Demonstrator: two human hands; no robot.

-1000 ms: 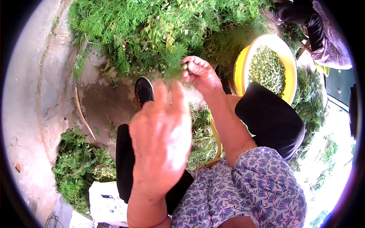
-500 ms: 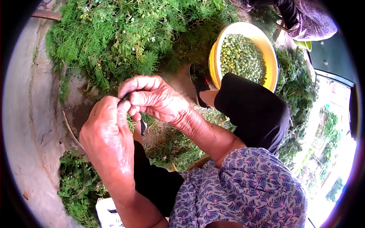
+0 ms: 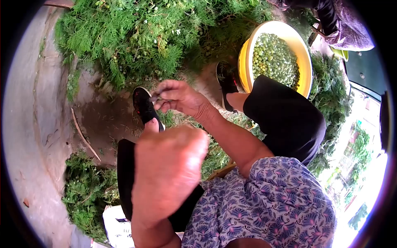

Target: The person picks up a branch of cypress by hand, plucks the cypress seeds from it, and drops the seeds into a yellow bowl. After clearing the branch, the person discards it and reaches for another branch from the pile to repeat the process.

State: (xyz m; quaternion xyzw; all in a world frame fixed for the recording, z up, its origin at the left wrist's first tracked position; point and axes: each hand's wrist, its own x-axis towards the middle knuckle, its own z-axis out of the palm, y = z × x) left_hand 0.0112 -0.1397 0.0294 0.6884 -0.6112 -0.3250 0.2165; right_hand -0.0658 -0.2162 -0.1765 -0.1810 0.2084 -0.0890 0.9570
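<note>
Head view shows right hand (image 3: 184,98) almost pinched, hold unclear, left hand (image 3: 167,161) too blurry to tell, tub (image 3: 306,68) by a knee (image 3: 285,109), maybe for reach.

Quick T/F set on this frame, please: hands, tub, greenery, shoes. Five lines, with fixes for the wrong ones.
1. The tub holds many small green pieces. True.
2. The left hand is inside the tub. False: it is well apart from it, in front of the lap.
3. The tub is to the right of the right hand. True.
4. Greenery lies only beyond the hands. False: besides the far heap, there is another, the near heap, at lower left.
5. The left hand is blurred. True.
</note>
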